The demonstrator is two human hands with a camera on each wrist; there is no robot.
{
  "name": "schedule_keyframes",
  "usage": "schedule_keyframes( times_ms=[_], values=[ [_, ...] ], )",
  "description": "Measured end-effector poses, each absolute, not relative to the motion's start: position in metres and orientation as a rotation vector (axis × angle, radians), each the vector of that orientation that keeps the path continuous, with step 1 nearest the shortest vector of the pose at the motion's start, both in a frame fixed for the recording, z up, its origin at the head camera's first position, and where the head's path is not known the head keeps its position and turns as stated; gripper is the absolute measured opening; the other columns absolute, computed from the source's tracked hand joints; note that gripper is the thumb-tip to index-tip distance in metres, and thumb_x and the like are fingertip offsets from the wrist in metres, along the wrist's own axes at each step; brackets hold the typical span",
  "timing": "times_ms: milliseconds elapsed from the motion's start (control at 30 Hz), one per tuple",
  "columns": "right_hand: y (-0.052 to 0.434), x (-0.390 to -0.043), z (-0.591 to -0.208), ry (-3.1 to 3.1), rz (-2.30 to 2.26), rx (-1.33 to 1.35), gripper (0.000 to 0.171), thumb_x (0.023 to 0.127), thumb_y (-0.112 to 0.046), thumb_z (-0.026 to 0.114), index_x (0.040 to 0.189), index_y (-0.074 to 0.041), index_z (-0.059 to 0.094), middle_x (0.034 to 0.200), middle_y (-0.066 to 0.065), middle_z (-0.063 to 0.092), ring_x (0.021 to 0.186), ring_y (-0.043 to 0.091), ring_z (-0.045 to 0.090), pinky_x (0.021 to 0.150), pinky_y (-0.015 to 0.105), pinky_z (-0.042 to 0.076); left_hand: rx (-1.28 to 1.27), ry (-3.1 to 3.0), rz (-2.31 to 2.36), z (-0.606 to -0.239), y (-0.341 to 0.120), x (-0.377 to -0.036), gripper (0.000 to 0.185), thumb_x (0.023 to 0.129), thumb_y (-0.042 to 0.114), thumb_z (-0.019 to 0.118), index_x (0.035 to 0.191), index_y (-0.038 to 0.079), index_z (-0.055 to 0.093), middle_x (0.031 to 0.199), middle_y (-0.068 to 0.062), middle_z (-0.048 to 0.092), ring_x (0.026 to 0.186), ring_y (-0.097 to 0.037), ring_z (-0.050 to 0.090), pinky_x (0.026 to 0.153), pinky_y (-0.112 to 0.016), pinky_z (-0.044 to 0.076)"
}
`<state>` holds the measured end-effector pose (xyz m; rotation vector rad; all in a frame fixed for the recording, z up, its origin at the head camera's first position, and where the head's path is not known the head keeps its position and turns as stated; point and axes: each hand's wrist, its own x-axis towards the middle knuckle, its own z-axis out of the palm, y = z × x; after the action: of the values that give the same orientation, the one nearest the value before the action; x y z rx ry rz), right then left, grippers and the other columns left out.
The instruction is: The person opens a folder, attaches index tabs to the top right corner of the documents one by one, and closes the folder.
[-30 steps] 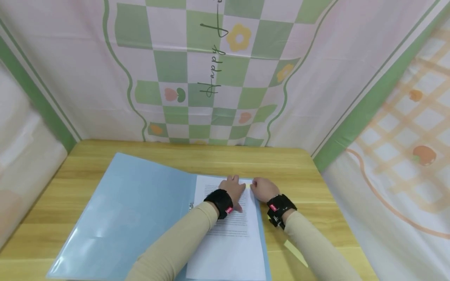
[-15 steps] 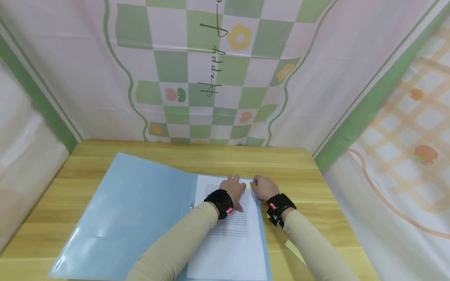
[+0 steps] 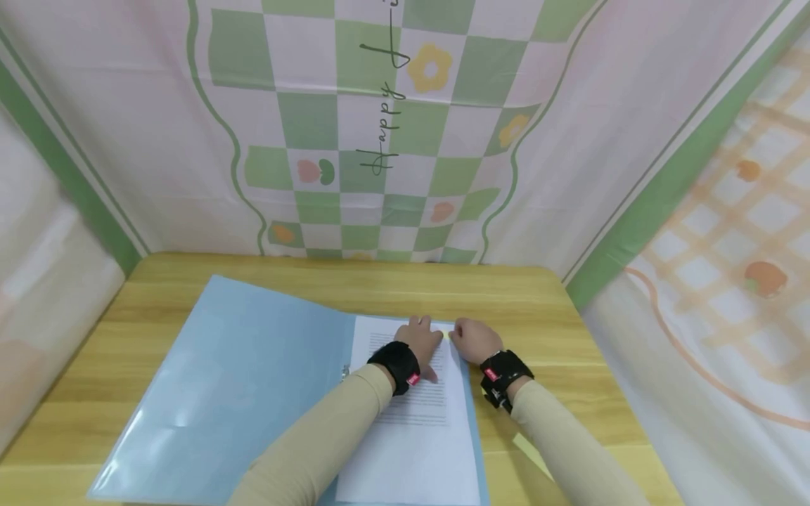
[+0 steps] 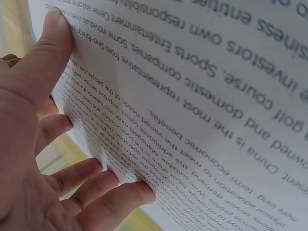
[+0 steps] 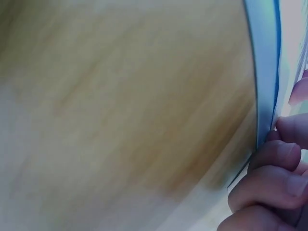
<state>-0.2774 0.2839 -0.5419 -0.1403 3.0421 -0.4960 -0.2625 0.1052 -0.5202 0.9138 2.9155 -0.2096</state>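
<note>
A light blue folder [image 3: 253,379] lies spread open on the table, with a printed white sheet [image 3: 411,464] on its right side. My left hand [image 3: 419,344] rests on the upper part of this sheet. Its fingers are spread over the printed lines, fingertips down on the paper [image 4: 202,110] in the left wrist view. Close beside it, at the sheet's upper right edge, my right hand [image 3: 476,341] has its fingers curled. It pinches a small yellow sticky tab [image 3: 446,335], mostly hidden between the hands. In the right wrist view its fingertips meet right at the page edge [image 5: 284,86].
A yellow paper strip [image 3: 531,455] lies on the wooden table [image 3: 544,302], partly under the right forearm. The folder's metal clip [image 3: 344,371] sits along the fold. Patterned cloth [image 3: 392,140] hangs behind the table and at both sides.
Both hands stay almost in place. The right fingertips shift very slightly at the sheet's edge. Folder and sheet have not moved.
</note>
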Motion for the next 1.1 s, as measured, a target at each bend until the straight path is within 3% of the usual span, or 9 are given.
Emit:
schedule_keyframes(
  times_ms=[300,467,767,1100],
  values=[
    [0.293,-0.287,-0.551,3.066,-0.465,-0.007,0.026,0.101,-0.029,0.057,0.105,-0.009,0.072,0.083,0.005,0.067,0.066,0.02,0.058,0.057,0.037,0.046,0.931,2.961,-0.13,-0.542,0.109,-0.266,0.084,0.061,0.074,0.083,0.13,0.031,0.065,0.132,-0.008,0.054,0.114,-0.029,0.054,0.063,-0.033,0.055],
    [0.293,-0.29,-0.554,3.052,-0.466,0.013,0.026,0.1,-0.03,0.058,0.104,-0.008,0.071,0.085,0.006,0.068,0.068,0.021,0.059,0.057,0.037,0.046,0.935,2.977,-0.098,-0.546,0.107,-0.261,0.082,0.065,0.073,0.08,0.133,0.031,0.065,0.125,-0.009,0.057,0.108,-0.027,0.056,0.058,-0.034,0.053],
    [0.288,-0.286,-0.549,3.046,-0.47,0.043,0.025,0.102,-0.029,0.056,0.101,-0.009,0.07,0.077,0.005,0.064,0.064,0.021,0.057,0.054,0.036,0.043,0.938,3.003,-0.044,-0.547,0.1,-0.254,0.08,0.07,0.068,0.08,0.135,0.025,0.064,0.118,-0.007,0.058,0.101,-0.023,0.056,0.061,-0.036,0.054],
    [0.288,-0.284,-0.549,3.055,-0.501,0.024,0.026,0.102,-0.03,0.055,0.1,-0.009,0.068,0.072,0.003,0.06,0.061,0.02,0.055,0.052,0.034,0.041,0.914,3.033,-0.016,-0.542,0.096,-0.245,0.073,0.074,0.066,0.079,0.132,0.024,0.067,0.117,-0.006,0.061,0.107,-0.024,0.056,0.08,-0.042,0.052]
  ],
)
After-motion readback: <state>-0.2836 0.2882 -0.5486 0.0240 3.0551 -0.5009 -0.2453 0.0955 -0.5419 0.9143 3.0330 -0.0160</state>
